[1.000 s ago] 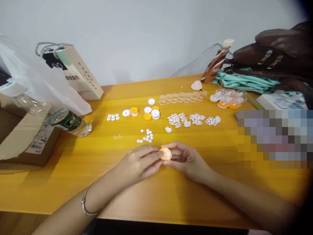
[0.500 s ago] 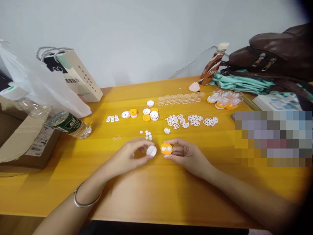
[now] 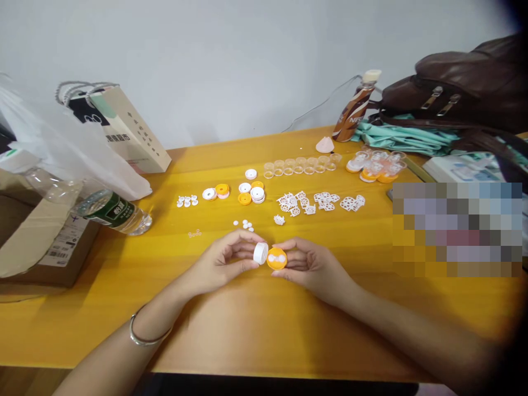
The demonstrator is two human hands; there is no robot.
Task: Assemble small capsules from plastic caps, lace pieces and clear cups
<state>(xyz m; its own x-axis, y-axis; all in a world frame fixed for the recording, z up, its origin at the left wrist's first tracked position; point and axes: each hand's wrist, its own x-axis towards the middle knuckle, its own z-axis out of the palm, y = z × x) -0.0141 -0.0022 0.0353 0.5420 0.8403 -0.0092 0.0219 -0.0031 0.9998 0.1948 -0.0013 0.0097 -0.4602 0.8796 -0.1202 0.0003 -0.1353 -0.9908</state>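
**Pinching two small plastic parts together above the table**

Holding a white cap [image 3: 260, 253] between thumb and fingertips, the left hand [image 3: 223, 263] tilts it on edge so its open side faces the piece opposite. The right hand [image 3: 310, 265] pinches an orange disc [image 3: 276, 258] the same way, its face turned up toward the camera, showing two white inserts seated inside. Cap and disc touch edge to edge just above the yellow table [image 3: 264, 324], likely angled this way so the two line up. A bracelet [image 3: 145, 333] sits on the left wrist.

Just beyond the hands lie loose white buttons [image 3: 246, 224] and a small crown piece [image 3: 279, 220], within easy reach. Farther back, parts are sorted by kind: white and orange caps [image 3: 251, 193], white lattice pieces [image 3: 319, 202], then a row of clear cups [image 3: 301, 164] and finished orange-and-clear units [image 3: 377, 166].

At the left stand a water bottle [image 3: 109, 210], a cardboard box [image 3: 45, 242] and a paper bag [image 3: 124, 129]; at the far right, a drink bottle [image 3: 355, 107] and a brown bag [image 3: 462, 88].
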